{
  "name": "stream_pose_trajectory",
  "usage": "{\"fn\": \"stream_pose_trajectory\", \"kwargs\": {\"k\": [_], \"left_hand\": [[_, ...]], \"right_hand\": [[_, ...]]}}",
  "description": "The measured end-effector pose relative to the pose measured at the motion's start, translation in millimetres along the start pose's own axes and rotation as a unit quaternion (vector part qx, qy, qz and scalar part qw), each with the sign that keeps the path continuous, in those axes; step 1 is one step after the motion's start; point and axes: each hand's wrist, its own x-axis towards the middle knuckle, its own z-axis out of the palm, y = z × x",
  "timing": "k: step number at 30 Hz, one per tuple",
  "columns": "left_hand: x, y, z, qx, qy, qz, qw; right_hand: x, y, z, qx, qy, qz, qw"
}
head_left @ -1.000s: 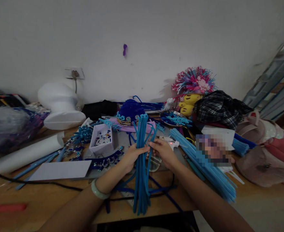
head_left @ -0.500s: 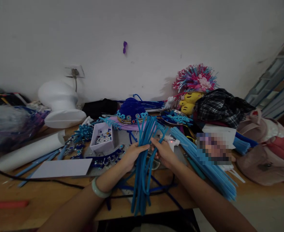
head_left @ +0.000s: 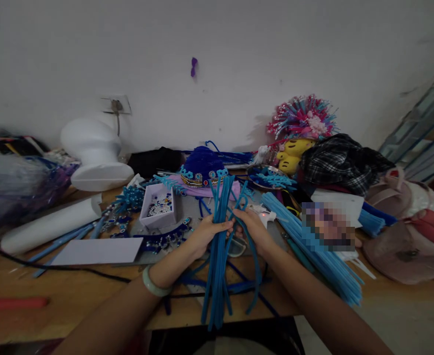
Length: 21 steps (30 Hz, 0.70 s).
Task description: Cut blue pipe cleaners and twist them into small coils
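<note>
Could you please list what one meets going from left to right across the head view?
White roll, open bead box, left hand holding a bundle of blue stems, right hand, blue stem pile, pinkish bag.

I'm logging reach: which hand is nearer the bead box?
Left. The left hand is just right of the bead box; the right hand is farther right, past most of the blue stems.
</note>
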Motion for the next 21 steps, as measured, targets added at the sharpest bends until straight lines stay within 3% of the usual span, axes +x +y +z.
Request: {"fn": "stream_pose_trajectory", "kwargs": {"k": [6, 12, 21], "left_hand": [[1.7, -2.8, -1.1, 0.009, -0.002, 0.001, 1.000], [2.8, -2.8, 1.5, -0.015, 0.040, -0.018, 0.999], [1.7, -3.3, 0.0, -0.011, 0.028, -0.012, 0.999]], "right_hand": [[-1.4, 0.6, -0.3, 0.004, -0.025, 0.003, 1.000], [0.4, 2.3, 0.4, 0.036, -0.011, 0.036, 0.999], [4.0, 6.8, -3.4, -0.009, 0.001, -0.042, 0.999]]}}
